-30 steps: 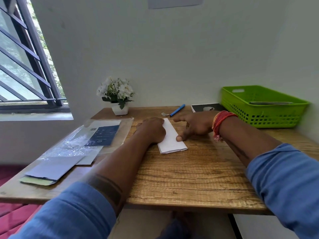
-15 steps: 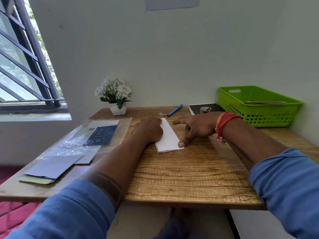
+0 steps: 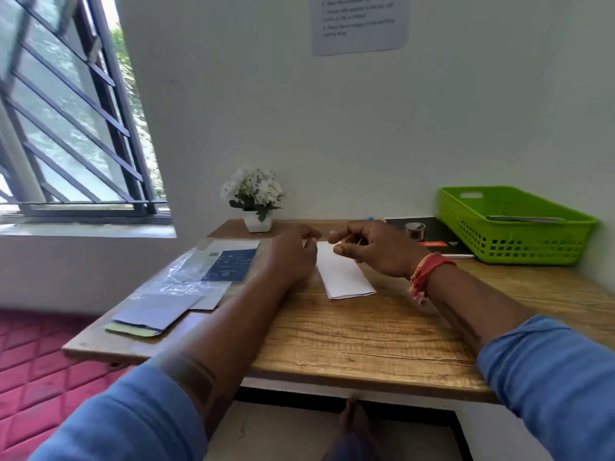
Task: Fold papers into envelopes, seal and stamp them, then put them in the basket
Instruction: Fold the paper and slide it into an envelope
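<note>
Window bars fill the far left of my view, with red patterned flooring below them. On the left part of the wooden table I see a crinkled clear plastic sleeve with a dark blue printed card lying on it, and nearer to me a pale grey envelope resting on a light green sheet. At the far edge by the wall stands a small white pot of white flowers. My left hand hovers just left of the folded white paper, fingers loosely curved and holding nothing that I can see; whether its fingertips touch the far end of the paper I cannot tell. The folded paper lies flat near the middle of the table, running from far to near, between my two hands. My right hand hangs just above its far right side, thumb and forefinger drawn close together, the other fingers curled; I cannot tell whether they pinch anything. A red thread band circles that wrist. Farther right lies a dark booklet, and beside it, at the far right, the green plastic basket with something flat inside. A printed notice hangs on the wall above.
</note>
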### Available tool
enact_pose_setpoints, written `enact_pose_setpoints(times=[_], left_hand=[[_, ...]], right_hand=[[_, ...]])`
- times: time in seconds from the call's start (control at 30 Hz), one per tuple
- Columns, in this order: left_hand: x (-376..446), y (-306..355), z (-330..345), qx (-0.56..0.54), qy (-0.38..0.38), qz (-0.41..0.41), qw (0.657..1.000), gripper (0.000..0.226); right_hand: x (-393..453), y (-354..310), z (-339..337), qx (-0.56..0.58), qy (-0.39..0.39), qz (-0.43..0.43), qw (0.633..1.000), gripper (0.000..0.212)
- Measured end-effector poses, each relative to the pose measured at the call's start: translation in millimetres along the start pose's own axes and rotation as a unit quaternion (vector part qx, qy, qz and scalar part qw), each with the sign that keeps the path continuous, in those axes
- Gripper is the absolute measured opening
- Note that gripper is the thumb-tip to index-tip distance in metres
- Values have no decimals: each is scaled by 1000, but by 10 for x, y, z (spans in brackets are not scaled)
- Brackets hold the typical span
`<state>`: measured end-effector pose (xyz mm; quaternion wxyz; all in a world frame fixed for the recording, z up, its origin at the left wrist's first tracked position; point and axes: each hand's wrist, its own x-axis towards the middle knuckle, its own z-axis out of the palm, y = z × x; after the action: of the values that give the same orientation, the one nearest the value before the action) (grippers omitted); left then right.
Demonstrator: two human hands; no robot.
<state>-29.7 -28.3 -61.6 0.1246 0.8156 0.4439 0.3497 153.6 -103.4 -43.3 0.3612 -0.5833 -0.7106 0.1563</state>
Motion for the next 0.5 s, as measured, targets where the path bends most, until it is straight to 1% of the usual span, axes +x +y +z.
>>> enact_pose_setpoints(times=[0.07, 0.17, 0.23, 0.33, 0.4, 0.5], left_hand=[[-116, -182, -225, -26, 21, 7, 999, 27], [-391, -508, -711, -5, 55, 18, 998, 25], [-610, -792, -1029, 12, 70, -1, 998, 25], [-956, -1186, -1454, 50, 88, -30, 994, 33], [-1187, -1367, -1677, 65, 103, -39, 992, 42], [-1492, -1618, -1858, 86, 89, -68, 990, 52]], right_hand=[[51, -174, 164, 11, -19, -19, 1000, 22], [120, -545, 437, 45, -50, -46, 997, 23], [169, -813, 662, 48, -65, -65, 995, 26], [216, -1212, 1088, 13, -109, -92, 990, 33], [201, -1465, 1380, -12, -147, -114, 982, 44], [168, -1724, 1783, -131, -180, -161, 962, 67]])
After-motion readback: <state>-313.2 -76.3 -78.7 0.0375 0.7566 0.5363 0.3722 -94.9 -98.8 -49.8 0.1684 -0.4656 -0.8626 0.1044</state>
